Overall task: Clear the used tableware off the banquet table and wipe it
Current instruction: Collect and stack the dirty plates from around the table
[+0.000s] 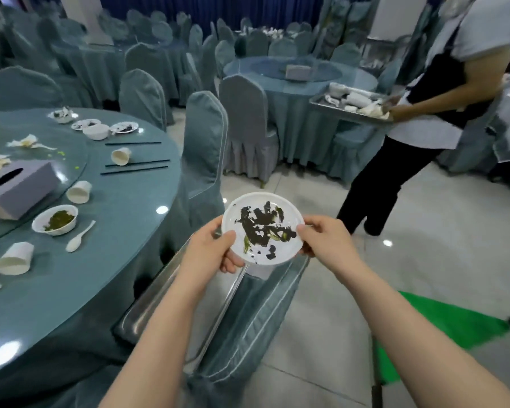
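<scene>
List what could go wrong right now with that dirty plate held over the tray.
1. The left hand and right hand pinch only the rim of the dirty plate; if it tilts, the dark residue may slide onto the chair cover.
2. The metal tray rests on that chair, so it might shift when loaded.
3. A passing person carrying another tray could bump in.

Banquet hall: round counters (147, 184) in teal cloth, rows of covered chairs (248, 113), blue drapes (248, 7), a person carrying a tray (330, 108) of dishes.
</scene>
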The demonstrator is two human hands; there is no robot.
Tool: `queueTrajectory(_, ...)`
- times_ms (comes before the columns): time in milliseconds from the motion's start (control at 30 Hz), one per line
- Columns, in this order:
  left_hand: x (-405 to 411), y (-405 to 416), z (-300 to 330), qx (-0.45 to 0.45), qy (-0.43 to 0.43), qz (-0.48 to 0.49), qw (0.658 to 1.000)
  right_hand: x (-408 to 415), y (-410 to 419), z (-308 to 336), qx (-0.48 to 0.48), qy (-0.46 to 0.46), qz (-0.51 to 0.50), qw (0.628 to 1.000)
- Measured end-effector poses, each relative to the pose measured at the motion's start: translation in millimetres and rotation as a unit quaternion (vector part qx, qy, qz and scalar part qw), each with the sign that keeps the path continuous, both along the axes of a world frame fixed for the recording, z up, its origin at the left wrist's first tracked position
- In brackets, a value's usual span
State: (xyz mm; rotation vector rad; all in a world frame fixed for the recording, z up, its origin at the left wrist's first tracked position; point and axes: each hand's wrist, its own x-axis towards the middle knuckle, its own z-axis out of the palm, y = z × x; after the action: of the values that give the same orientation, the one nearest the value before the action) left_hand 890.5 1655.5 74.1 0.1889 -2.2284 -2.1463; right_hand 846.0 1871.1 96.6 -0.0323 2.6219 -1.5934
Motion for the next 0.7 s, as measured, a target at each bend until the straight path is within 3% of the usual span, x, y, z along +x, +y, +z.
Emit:
queueTrajectory(333,-111.3,154.8,3.6,0.012,-0.012,0.006,1.000,-112.3,161.8,18.5,-0.042,-0.013,0.030,0.999)
queueTrajectory(700,-241.9,226.8,-10.3,0.010,-0.031,0.073,0.997,-249.3,238.1,-9.5,-0.050,-0.039,0.027,0.998)
